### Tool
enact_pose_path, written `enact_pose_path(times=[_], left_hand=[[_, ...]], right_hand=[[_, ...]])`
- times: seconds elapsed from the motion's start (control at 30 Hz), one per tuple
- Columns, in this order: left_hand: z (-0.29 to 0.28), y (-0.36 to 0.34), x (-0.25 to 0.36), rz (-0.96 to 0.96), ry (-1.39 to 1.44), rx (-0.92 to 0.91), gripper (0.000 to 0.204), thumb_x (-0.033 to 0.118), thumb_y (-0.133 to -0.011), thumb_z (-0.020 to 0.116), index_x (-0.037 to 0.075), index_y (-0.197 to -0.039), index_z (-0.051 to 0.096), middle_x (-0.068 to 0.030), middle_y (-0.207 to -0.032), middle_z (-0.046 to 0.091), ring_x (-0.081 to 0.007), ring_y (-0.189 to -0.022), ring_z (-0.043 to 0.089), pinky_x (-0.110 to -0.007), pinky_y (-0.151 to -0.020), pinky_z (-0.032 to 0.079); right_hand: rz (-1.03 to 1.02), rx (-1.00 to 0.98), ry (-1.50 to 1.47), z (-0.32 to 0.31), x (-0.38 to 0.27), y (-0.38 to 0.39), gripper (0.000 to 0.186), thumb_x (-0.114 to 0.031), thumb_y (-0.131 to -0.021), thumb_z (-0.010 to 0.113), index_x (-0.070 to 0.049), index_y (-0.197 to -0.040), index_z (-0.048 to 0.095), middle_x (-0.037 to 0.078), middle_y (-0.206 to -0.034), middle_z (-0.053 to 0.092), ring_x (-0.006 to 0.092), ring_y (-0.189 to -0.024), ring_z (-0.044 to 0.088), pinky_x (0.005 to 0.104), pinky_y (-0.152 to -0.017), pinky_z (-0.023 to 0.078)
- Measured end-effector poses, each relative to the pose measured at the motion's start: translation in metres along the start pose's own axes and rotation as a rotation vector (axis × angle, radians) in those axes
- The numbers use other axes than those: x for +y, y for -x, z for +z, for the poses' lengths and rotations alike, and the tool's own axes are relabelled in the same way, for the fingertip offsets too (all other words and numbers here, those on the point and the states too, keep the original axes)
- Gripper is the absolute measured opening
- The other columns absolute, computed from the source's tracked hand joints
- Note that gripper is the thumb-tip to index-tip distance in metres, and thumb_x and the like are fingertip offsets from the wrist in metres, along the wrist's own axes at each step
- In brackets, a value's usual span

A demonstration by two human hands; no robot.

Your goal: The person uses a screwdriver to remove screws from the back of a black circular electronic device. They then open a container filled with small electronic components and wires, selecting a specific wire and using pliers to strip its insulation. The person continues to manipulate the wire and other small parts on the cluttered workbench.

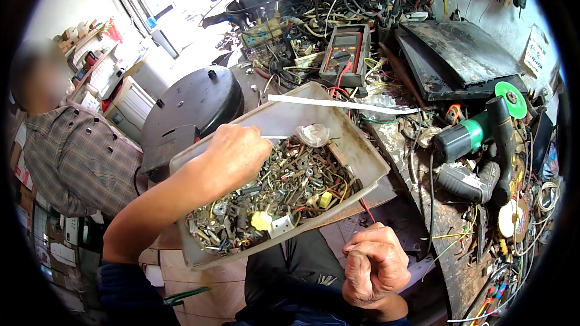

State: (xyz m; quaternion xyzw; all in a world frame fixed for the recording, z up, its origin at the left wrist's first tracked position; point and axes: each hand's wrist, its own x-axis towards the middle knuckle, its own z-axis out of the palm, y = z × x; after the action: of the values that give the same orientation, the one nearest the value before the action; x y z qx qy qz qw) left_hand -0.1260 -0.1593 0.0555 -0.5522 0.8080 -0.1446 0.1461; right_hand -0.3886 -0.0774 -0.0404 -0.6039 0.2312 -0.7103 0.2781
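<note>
A pale plastic tray point(188, 247), heaped with screws, bolts and other small metal parts point(284, 187), lies tilted in front of me above my lap. My left hand point(232, 156) reaches over its left part, fingers closed and turned away. By those fingertips shows a thin white strip point(276, 137), pointing toward a clear plastic cup-like piece point(313, 135); what the hand grips is hidden. Outside the tray's near right corner, my right hand point(376, 265) is curled, thumb against fingers. A thin red wire point(367, 211) rises from its grip. Among the parts sits a yellow knob point(261, 221).
The cluttered bench point(444, 229) on the right carries a green angle grinder point(465, 136), a multimeter point(345, 54), black panels point(462, 54) and tangled cables. Beyond the tray stands a round black drum-like object point(193, 102). A person in a checked shirt point(84, 157) is at the left.
</note>
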Motion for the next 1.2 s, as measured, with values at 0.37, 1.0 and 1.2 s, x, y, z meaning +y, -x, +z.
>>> enact_pose_path(times=[0.37,1.0,1.2], left_hand=[[-0.006,-0.007,0.009,-0.187,0.002,-0.036,0.017,0.020,-0.084,0.068,0.004,-0.084,0.074,-0.0190,-0.077,0.073,-0.0394,-0.073,0.073,-0.051,-0.068,0.058],[0.032,0.162,0.020,-0.730,1.000,1.367,0.017,0.012,-0.111,0.053,-0.002,-0.120,0.058,-0.0091,-0.093,0.065,-0.0139,-0.085,0.063,-0.032,-0.081,0.055],[0.081,0.147,0.067,-0.563,1.581,1.582,0.023,0.018,-0.112,0.054,0.001,-0.126,0.059,-0.0123,-0.097,0.068,-0.0212,-0.110,0.062,-0.036,-0.102,0.046]], right_hand=[[0.062,0.033,0.001,-0.028,0.013,0.001,0.020,-0.012,-0.099,0.074,0.004,-0.091,0.066,0.015,-0.081,0.067,0.0160,-0.064,0.055,0.0290,-0.058,0.043],[-0.302,-0.169,0.330,0.005,-0.005,-0.020,0.008,-0.011,-0.093,0.068,-0.008,-0.099,0.064,0.014,-0.111,0.075,0.0357,-0.106,0.069,0.0622,-0.108,0.048],[-0.376,-0.020,0.475,0.048,0.042,-0.053,0.006,-0.005,-0.098,0.060,-0.004,-0.092,0.061,0.011,-0.091,0.069,0.0297,-0.089,0.067,0.0568,-0.109,0.042]])
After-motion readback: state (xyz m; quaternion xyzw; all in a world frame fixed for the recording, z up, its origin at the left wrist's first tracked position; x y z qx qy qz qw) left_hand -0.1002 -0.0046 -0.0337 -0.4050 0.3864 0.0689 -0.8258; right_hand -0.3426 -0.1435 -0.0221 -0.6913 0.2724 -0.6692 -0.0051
